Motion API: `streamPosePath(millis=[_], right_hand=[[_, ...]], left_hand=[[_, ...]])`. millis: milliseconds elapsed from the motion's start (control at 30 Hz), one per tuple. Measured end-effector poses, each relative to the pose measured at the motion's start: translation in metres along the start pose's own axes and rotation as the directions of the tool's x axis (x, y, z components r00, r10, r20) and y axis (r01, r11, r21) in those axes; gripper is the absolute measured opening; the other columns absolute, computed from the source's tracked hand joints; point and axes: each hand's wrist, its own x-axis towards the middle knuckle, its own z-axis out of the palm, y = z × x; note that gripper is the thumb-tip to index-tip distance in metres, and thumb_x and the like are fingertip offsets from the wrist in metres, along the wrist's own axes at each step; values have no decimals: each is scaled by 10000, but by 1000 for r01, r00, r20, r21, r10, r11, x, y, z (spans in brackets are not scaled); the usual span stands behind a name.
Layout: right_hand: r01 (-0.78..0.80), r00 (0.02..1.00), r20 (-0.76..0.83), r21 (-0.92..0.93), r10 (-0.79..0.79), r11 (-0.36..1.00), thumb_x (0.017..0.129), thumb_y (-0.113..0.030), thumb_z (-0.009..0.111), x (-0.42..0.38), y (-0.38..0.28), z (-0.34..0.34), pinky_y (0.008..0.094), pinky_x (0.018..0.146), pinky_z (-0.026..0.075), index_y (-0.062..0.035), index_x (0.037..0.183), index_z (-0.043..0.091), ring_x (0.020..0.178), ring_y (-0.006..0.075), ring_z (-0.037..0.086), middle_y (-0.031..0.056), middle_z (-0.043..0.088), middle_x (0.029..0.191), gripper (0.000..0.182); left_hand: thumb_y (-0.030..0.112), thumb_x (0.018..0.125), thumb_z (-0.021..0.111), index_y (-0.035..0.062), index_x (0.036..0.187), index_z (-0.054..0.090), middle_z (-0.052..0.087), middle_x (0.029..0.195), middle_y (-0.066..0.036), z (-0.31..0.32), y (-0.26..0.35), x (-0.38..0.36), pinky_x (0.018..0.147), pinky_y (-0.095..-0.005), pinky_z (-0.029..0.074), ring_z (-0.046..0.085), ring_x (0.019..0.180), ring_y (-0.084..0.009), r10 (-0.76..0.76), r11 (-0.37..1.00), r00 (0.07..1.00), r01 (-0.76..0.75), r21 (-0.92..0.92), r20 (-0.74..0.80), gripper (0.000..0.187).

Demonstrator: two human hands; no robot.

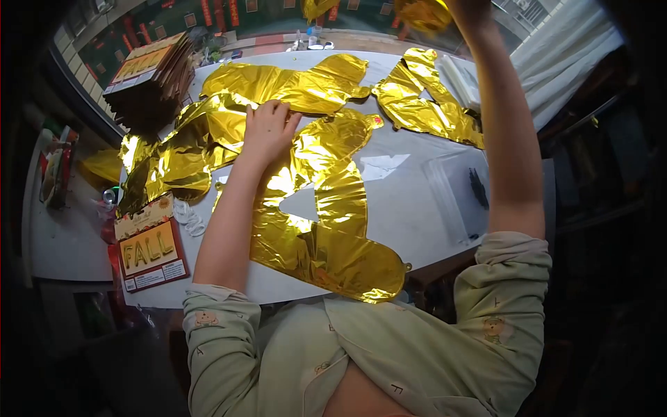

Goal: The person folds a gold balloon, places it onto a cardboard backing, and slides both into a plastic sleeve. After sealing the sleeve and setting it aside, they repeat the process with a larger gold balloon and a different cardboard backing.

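Flat gold foil letter balloons lie spread over the white table (399, 201). My left hand (269, 131) rests on the foil with its fingers stretched out, at the edge of a crumpled balloon (226, 121). Just below it lies an A-shaped balloon (340, 198) with a triangular hole, reaching the near edge. Beyond my fingers is another balloon (285, 85). My right hand (471, 12) is raised at the top edge, closed on a blurred gold foil balloon (422, 15) in the air; its fingers are mostly cut off. One more letter balloon (427, 104) lies at the far right.
A red package (149, 254) printed FALL lies at the near left, beside a white coil (189, 218). A tall stack of similar packages (149, 80) stands at the back left. Clear plastic sleeves (445, 201) with a black item lie right. A white curtain (563, 55) hangs beyond.
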Motion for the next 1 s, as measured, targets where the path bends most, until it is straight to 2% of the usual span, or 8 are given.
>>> streamPosePath(millis=[233,333,400,500,567,700,833,1000], right_hand=[[195,848,487,75,-207,978,877,35,724,10,-146,-114,313,547,555,11,982,632,664,210,658,101,629,813,141],[519,842,-55,357,-537,777,888,23,727,11,-164,-120,318,572,567,13,1014,644,676,217,666,102,635,820,151],[-256,692,714,105,107,961,900,4,712,46,-220,-187,309,618,576,21,1035,637,739,196,686,95,655,882,155],[-258,784,611,161,109,953,874,27,671,39,-205,-203,274,664,580,9,1161,564,779,161,701,88,650,918,306],[-249,862,494,220,113,943,849,51,629,30,-188,-216,239,711,585,-4,1287,491,820,126,716,82,646,954,463],[-567,791,507,402,341,718,981,-97,736,-20,-108,-219,258,788,547,-65,1352,675,931,106,718,35,781,1080,377],[-971,183,904,106,387,213,974,-64,765,-92,-85,-198,194,556,426,-99,1410,535,678,35,586,0,636,869,494],[-998,-45,945,-60,323,35,942,-66,802,-236,-110,-148,207,596,443,-107,1352,555,725,53,624,-26,625,842,481]], left_hand=[[568,728,916,116,1708,134,246,1722,-199,-98,35,15,1284,-524,264,297,1564,-401,209,909,916,-311,-277,-343,1332],[533,607,995,159,1715,92,159,1755,-163,-142,65,2,1287,-508,278,260,1586,-390,282,880,825,-426,-211,-490,1478],[443,625,1009,122,1598,389,363,1690,-152,-167,72,-3,1277,-504,282,265,1592,-392,437,834,765,-542,-105,-474,1198],[164,792,926,52,1284,710,655,1389,-112,-185,75,-10,1111,-381,462,550,1351,-281,557,733,792,-610,-299,-251,549],[-8,879,829,-2,1223,731,743,1133,-38,-195,77,-16,939,-271,533,672,998,-113,573,625,820,-431,-651,7,358],[-14,897,828,-18,1292,675,734,1070,-33,-214,64,-40,925,-282,575,704,1035,-121,355,561,873,87,-823,333,423],[-42,887,832,-24,1335,596,738,1051,-50,-211,9,-60,847,-267,593,745,986,-147,301,546,807,291,-786,508,506],[27,850,871,-1,1133,643,726,929,-22,-179,-18,-85,792,-255,547,722,893,-107,41,720,734,449,-529,678,365]])
